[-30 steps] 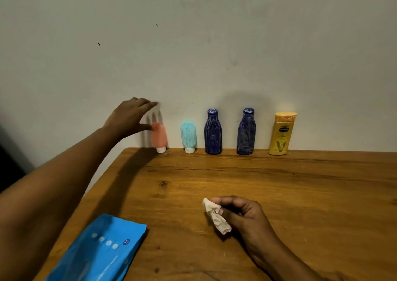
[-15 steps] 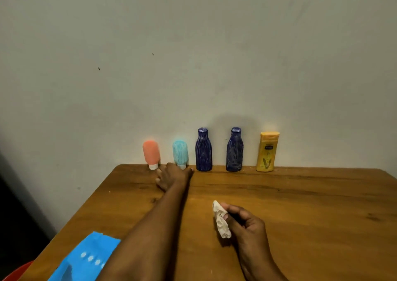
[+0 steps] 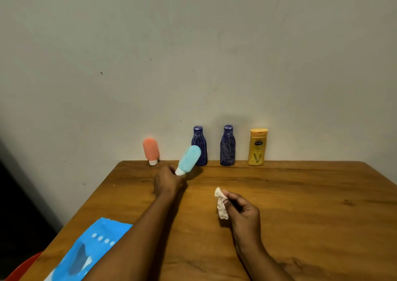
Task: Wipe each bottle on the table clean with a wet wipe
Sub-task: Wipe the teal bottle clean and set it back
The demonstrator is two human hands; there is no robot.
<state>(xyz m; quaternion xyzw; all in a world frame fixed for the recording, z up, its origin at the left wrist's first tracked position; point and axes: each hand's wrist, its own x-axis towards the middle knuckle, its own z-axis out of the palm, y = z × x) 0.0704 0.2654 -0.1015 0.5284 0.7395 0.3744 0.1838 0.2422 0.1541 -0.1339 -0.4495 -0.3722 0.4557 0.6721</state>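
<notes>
My left hand (image 3: 168,180) grips the light blue tube bottle (image 3: 189,159) by its white cap end and holds it tilted to the right, lifted off the table. A crumpled white wet wipe (image 3: 221,204) is pinched in my right hand (image 3: 243,214), which hovers over the middle of the wooden table (image 3: 311,216). Along the wall stand an orange tube bottle (image 3: 150,150), two dark blue bottles (image 3: 200,145) (image 3: 227,146) and a yellow lotion bottle (image 3: 257,147).
A blue wet-wipe pack (image 3: 90,250) lies at the table's near left corner. Something red (image 3: 23,267) shows below the table's left edge. The plain wall rises directly behind the bottle row.
My left hand left the orange bottle, moved right to the light blue bottle, gripped it and drew it out of the row, tilted. My right hand kept the wipe.
</notes>
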